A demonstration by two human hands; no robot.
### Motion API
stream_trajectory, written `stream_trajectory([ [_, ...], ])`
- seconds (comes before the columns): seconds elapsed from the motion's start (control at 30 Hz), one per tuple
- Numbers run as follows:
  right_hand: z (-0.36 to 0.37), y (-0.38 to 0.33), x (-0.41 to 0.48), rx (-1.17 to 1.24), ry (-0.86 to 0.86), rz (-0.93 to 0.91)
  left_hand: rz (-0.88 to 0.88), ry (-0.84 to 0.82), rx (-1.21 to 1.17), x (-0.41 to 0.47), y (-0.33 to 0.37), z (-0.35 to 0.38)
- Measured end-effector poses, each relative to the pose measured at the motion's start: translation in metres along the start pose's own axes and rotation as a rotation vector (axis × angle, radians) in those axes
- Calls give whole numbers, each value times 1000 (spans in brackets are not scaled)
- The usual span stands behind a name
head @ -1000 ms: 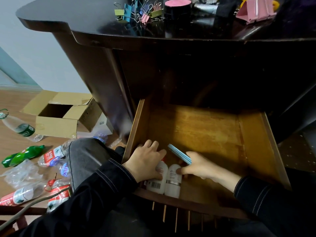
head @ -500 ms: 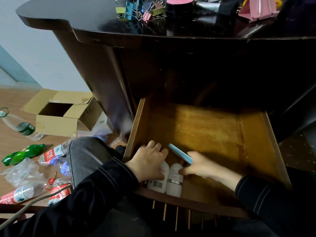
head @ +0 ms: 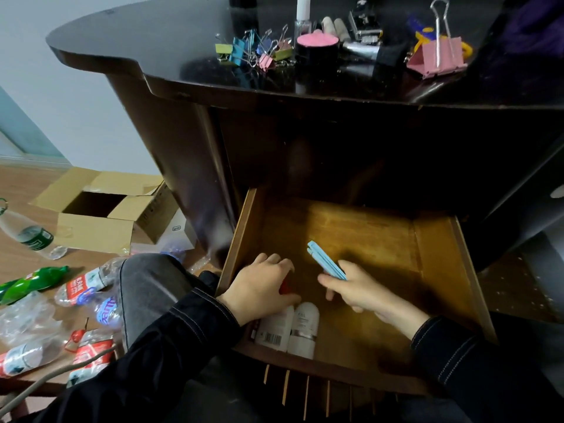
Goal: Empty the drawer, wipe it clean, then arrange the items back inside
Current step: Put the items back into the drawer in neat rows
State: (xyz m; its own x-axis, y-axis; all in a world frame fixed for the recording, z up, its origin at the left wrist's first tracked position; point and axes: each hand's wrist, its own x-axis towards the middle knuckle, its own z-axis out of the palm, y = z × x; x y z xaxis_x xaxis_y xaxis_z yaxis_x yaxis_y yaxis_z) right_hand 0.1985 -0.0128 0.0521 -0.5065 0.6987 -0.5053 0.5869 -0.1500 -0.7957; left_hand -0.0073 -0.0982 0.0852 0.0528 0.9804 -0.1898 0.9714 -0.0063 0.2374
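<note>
The wooden drawer (head: 433,254) stands pulled out below the dark desk. Two white bottles (head: 288,331) lie side by side in its front left corner. My left hand (head: 262,288) rests over the tops of the bottles, fingers curled round something red that barely shows. My right hand (head: 357,288) grips a light blue flat stick-like item (head: 323,259) that points up and to the left, lifted just above the bottles.
On the desk top (head: 171,41) lie several coloured binder clips (head: 256,53), a pink-lidded black jar (head: 317,47) and a large pink clip (head: 436,56). An open cardboard box (head: 100,215) and several plastic bottles (head: 33,282) lie on the floor at the left.
My right hand has lifted off the right white bottle with the blue item and moved slightly right. My left hand stays over the bottles. The view has tilted up.
</note>
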Motion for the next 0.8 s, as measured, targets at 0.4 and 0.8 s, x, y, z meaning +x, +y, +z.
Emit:
stream_trajectory([
  [0.4,-25,-18,-26,454,-77,-76,-267,16,-1515,55,51,-19],
  [0.8,-41,-12,-19,94,332,-148,-353,-92,-1636,85,45,-2],
])
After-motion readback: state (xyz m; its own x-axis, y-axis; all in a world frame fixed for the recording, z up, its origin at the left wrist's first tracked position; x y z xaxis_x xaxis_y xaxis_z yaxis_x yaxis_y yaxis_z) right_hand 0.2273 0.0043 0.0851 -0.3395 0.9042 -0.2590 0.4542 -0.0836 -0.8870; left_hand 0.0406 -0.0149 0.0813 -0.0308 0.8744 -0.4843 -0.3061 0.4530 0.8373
